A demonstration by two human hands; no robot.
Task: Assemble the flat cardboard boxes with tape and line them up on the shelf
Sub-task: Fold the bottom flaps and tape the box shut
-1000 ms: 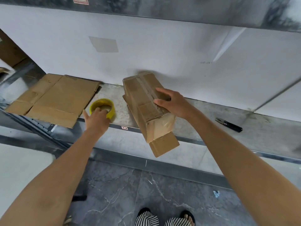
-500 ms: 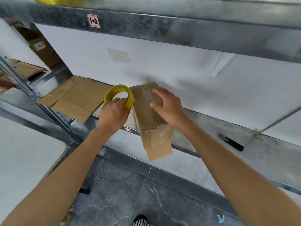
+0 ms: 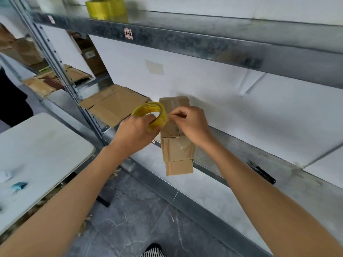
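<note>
A small folded cardboard box lies on the metal shelf, its open flap hanging over the front edge. My left hand holds a yellow tape roll just above the box's left side. My right hand is over the box, with thumb and fingertips pinched at the roll's right rim, where the tape end would be; the tape itself is too thin to see. A stack of flat cardboard boxes lies on the same shelf to the left.
Black scissors lie on the shelf to the right. A larger yellow tape roll stands on the shelf above. A white table is at the left. Further cardboard sits in the neighbouring bay.
My left hand picked the tape roll up from the shelf and brought it beside the box. My right hand left the box top and pinched at the roll. The camera tilted up.
</note>
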